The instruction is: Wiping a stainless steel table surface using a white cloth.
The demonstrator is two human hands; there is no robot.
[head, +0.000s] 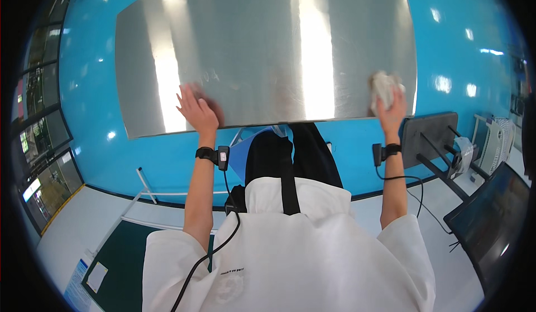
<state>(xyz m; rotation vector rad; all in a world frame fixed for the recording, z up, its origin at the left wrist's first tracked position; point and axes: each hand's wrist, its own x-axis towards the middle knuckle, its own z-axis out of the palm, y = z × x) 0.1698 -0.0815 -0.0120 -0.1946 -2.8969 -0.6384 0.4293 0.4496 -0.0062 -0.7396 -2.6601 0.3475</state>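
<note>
A shiny metal tabletop spans the upper middle of the head view, with bright light streaks reflected in it. My left hand lies on or just above its near edge, left of centre, fingers spread and holding nothing. At the right end of the near edge, my right hand is on a crumpled whitish cloth, which is slightly blurred against the metal. The cloth hides part of my right fingers. Each wrist wears a black strap with a small box and a cable.
A dark stool or small table lies tipped at the right, near a black screen. A green board in a white frame stands lower left. Windows line the far left. The floor is glossy blue.
</note>
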